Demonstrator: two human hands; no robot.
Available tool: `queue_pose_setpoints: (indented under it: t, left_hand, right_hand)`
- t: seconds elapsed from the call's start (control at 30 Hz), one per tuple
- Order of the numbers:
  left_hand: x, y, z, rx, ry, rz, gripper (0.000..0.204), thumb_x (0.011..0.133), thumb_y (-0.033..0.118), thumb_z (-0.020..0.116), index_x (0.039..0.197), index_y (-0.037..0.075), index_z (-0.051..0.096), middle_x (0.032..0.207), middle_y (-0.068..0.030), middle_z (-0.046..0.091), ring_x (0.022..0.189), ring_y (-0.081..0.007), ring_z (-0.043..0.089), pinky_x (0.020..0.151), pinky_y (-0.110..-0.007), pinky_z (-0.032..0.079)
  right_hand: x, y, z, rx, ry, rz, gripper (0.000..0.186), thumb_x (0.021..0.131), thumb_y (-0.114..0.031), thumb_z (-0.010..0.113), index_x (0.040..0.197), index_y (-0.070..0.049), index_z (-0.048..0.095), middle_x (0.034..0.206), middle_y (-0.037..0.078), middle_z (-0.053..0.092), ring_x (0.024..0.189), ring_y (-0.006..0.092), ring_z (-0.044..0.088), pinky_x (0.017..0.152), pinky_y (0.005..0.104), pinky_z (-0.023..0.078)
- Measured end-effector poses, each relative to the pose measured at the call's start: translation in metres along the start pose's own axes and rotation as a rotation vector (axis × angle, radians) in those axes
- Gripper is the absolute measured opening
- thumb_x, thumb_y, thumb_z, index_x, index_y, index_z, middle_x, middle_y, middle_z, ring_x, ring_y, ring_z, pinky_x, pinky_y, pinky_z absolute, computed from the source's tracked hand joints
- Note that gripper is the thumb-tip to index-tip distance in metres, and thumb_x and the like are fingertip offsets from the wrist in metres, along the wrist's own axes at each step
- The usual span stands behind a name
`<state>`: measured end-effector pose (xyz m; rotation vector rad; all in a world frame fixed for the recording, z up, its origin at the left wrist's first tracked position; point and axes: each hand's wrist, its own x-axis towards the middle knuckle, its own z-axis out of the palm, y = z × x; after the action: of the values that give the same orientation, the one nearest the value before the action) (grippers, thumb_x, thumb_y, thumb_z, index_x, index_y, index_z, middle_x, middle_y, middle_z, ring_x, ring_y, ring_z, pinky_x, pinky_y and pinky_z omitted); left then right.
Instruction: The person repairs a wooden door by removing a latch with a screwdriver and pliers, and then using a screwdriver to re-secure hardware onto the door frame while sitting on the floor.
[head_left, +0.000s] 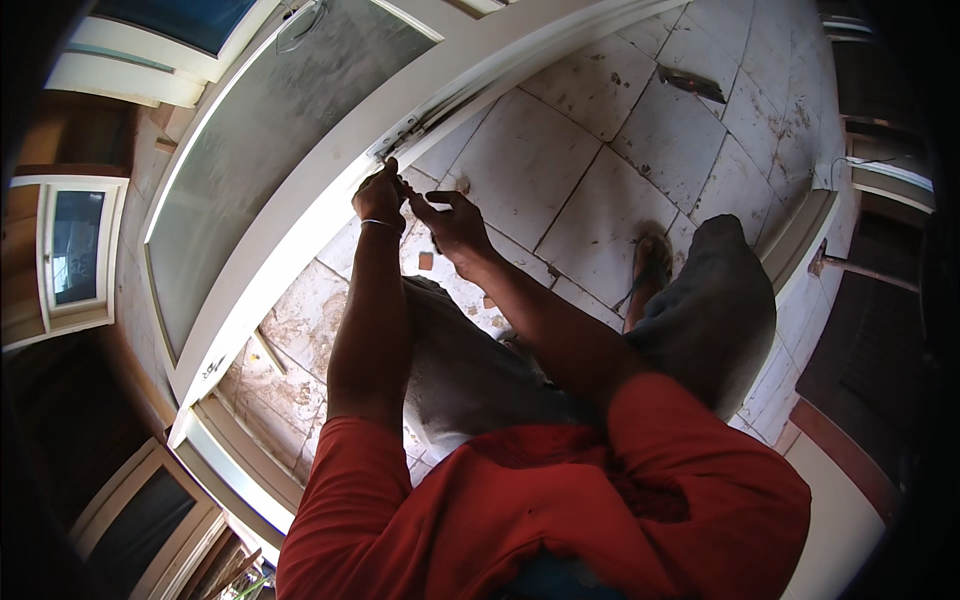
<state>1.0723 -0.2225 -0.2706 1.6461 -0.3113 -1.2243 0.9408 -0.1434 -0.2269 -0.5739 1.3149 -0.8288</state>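
A white-framed door leaf (350, 140) with a grey frosted glass panel (270, 130) slants across the upper left. Along its edge runs a metal lock fitting (403, 132). My left hand (380, 197) is closed right beside the lower end of that fitting, its fingertips almost at the metal. Just to the right, my right hand (458, 230) has its fingers bent, with the tips meeting the left hand's fingers. Both hands seem to close on something small and dark between them, too small and shaded to name.
White floor tiles (590, 190) are stained and dirty. A dark flat piece (692, 84) lies at the far right. Small brown chips (426, 261) and a pale strip (268, 352) lie near the door. My knee (715, 290) rises to the right, by a wall-side ledge (800, 235).
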Motion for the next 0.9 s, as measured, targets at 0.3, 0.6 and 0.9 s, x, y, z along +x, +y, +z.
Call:
queue_pose_setpoints:
  t: [0.3,0.6,0.9]
  left_hand:
    - [-0.002,-0.001,0.004,0.015,0.004,0.039,0.024,0.089,0.016,0.072,0.077,-0.005,0.067,0.067,-0.0116,0.064,0.055,-0.0212,0.063,0.05,-0.033,0.052]
    - [-0.003,-0.002,0.0,-0.095,-0.07,0.004,0.029,0.095,0.02,0.064,0.083,-0.006,0.067,0.07,-0.0114,0.064,0.056,-0.0215,0.062,0.053,-0.032,0.053]
    - [0.006,-0.001,-0.01,0.042,-0.042,0.008,0.02,0.086,0.014,0.077,0.079,-0.001,0.065,0.068,-0.0106,0.064,0.055,-0.0205,0.062,0.053,-0.032,0.052]
  right_hand:
    - [0.003,0.003,-0.002,-0.418,0.083,-0.363,0.014,0.095,-0.024,0.06,0.104,-0.013,0.063,0.076,0.006,0.061,0.051,0.0146,0.051,0.044,0.031,0.043]
    - [0.008,0.002,-0.008,0.495,-0.269,0.296,0.03,0.087,-0.025,0.073,0.105,-0.003,0.064,0.088,0.009,0.062,0.058,0.0127,0.055,0.045,0.0271,0.044]
    - [-0.001,0.004,0.005,0.072,0.015,0.004,0.034,0.091,-0.028,0.069,0.118,-0.009,0.061,0.095,0.006,0.064,0.074,0.0163,0.061,0.059,0.0339,0.05]
